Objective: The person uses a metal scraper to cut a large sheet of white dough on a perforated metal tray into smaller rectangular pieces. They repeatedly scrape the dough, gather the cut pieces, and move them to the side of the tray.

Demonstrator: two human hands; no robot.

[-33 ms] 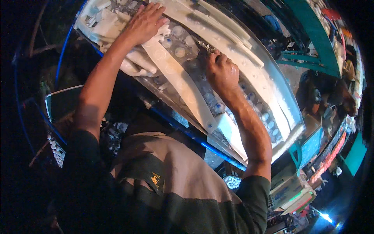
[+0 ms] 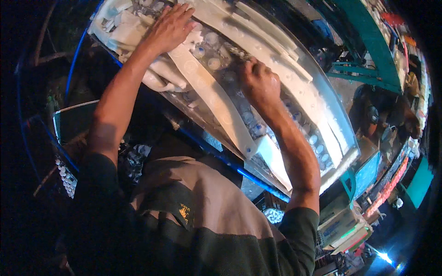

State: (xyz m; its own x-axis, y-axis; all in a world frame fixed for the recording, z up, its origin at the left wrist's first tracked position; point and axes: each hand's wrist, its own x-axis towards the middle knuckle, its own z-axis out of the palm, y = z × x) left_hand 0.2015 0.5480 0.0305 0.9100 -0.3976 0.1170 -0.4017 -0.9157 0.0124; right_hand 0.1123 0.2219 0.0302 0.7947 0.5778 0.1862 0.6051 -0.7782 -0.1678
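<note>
My left hand [image 2: 172, 28] lies palm down, fingers stretched, over torn pale sheet pieces at the far left of a long tray-like surface [image 2: 202, 117]. My right hand [image 2: 260, 80] is curled into a fist over the dark middle of that surface. Whatever its fingers may hold is hidden. Small crumbly scraps [image 2: 240, 54] lie just beyond its knuckles. Between the hands, several round whitish discs [image 2: 213, 63] sit in the surface, a few with blue marks. A long cream strip [image 2: 209, 94] with faint ring prints runs diagonally from near my left hand toward the near right.
Further pale strips [image 2: 271, 34] lie along the far side, inside a curved clear rim [image 2: 338, 103]. A blue rail [image 2: 258, 179] runs along the near edge. To the right stand a green frame [image 2: 386, 60] and cardboard boxes [image 2: 343, 225]; a bright lamp [image 2: 384, 256] shines low right.
My right fist has shifted slightly left and its wrist has turned a little; the scraps beyond it look different. My left hand stays in place.
</note>
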